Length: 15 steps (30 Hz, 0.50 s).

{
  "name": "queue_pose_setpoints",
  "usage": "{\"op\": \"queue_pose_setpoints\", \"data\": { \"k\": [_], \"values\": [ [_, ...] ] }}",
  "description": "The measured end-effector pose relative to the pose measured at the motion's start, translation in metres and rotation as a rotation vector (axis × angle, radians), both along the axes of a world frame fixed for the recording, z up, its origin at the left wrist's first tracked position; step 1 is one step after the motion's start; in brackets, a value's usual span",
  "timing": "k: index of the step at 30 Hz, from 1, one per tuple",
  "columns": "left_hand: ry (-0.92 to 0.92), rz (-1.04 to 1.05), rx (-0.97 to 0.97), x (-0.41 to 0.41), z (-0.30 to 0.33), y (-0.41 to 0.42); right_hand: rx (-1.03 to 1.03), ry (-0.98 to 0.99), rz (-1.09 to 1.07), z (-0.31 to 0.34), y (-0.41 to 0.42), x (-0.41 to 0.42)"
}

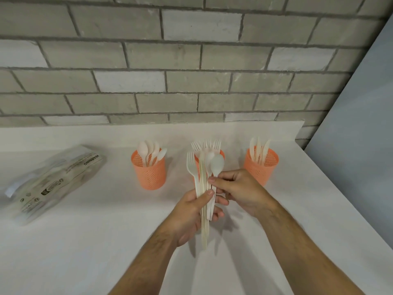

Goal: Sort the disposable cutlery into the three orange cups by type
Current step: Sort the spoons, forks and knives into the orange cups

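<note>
Cutlery bundle [204, 194] stands w/ long axis 12–6 in left hand [191, 211], right hand [238, 192] fingers [212, 180] pinching spoon [217, 167] stem, spoon cup [148, 170] at 10.

The left hand [192, 211] gripped a bundle of pale disposable cutlery [204, 188] while the right hand [238, 191] pinched a white plastic spoon [217, 165] before three perforated orange cups [148, 173]

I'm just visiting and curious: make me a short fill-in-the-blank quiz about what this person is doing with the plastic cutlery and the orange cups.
1. The left orange cup holds only ____.
2. The right orange cup holds only ____.
3. The left hand grips a mixed bundle of cutlery while the right hand pinches the handle of a ____.
4. The plastic bag lies to the ____ of the cups.

Missing words: spoons; knives; spoon; left
</note>
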<state>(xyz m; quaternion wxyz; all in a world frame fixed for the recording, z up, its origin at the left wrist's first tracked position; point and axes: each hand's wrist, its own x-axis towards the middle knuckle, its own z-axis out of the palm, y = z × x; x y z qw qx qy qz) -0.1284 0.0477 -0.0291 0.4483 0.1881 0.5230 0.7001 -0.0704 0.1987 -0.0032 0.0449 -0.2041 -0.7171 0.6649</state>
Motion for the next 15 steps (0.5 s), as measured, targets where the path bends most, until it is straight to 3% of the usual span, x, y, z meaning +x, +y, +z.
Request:
{"op": "queue_pose_setpoints", "data": {
  "k": [6,9,15],
  "values": [
    [-0.038,-0.073,-0.027,-0.009,-0.001,-0.019,-0.006,0.016,0.007,0.0,-0.01,-0.015],
    [-0.027,0.023,-0.096,-0.017,-0.001,-0.035,0.01,0.057,-0.036,0.005,-0.015,-0.037],
    [-0.049,0.254,-0.191,-0.041,-0.016,-0.074,-0.016,0.321,-0.2,0.04,-0.04,-0.108]
  ]
}}
